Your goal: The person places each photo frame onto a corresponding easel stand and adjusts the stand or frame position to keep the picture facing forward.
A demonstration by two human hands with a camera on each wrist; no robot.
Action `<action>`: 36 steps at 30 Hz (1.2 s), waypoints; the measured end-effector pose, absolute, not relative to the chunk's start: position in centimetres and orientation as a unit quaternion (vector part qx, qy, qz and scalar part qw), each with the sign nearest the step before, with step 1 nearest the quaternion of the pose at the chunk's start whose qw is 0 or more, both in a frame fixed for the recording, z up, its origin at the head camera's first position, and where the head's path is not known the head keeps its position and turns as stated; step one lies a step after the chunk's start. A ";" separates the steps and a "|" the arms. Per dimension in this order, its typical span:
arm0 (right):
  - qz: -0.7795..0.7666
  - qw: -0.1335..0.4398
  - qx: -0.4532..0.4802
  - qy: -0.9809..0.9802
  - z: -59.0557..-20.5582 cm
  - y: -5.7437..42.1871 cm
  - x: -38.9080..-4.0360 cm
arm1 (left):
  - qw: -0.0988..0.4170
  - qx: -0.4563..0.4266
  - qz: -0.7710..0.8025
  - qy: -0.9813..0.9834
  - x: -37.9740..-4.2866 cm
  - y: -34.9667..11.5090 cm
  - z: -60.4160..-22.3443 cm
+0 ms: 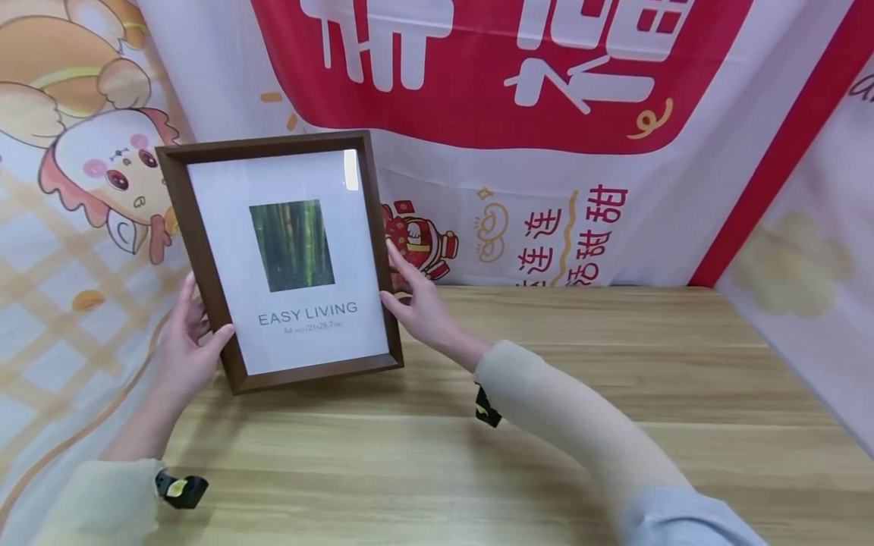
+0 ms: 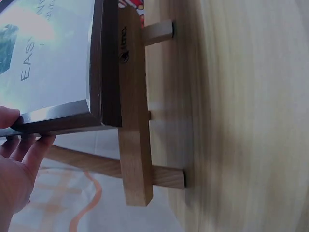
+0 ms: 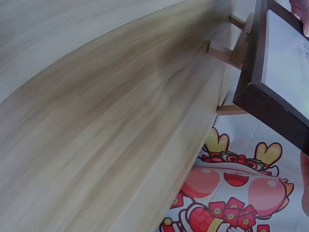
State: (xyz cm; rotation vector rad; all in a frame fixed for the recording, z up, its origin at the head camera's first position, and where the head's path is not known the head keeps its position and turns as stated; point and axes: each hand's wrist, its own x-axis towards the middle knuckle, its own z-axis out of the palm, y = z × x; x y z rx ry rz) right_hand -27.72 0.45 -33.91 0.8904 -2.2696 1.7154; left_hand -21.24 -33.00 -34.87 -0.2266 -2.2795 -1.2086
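Observation:
A brown picture frame (image 1: 218,311) stands tilted back, its front showing a green bamboo picture (image 1: 292,245) and the words EASY LIVING. My left hand (image 1: 186,350) grips its lower left side, thumb on the front and fingers round the outer edge. On the opposite side, my right hand (image 1: 425,307) holds the right edge between thumb and fingers. The left wrist view shows a small wooden easel (image 2: 135,159) under the frame's bottom edge, with its legs on the table. From the head view the frame hides this easel.
The wood-grain table (image 1: 546,440) runs to a printed cloth backdrop (image 1: 444,167) with red and white lettering. Another patterned cloth (image 1: 75,318) hangs close by on the left. A black strap piece (image 1: 180,489) sits at the left wrist, another (image 1: 487,407) at the right.

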 end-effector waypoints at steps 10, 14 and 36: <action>0.572 0.122 0.311 -0.749 -33.8 -2.8 -28.6 | 0.276 -0.062 -0.467 -0.838 -22.0 -35.2 -33.4; 0.557 0.133 0.314 -0.757 -33.6 -3.9 -29.0 | 0.278 -0.037 -0.456 -0.845 -22.3 -35.9 -33.1; 0.539 0.163 0.315 -0.764 -33.6 -8.0 -30.2 | 0.249 0.044 -0.452 -0.856 -24.4 -38.7 -32.8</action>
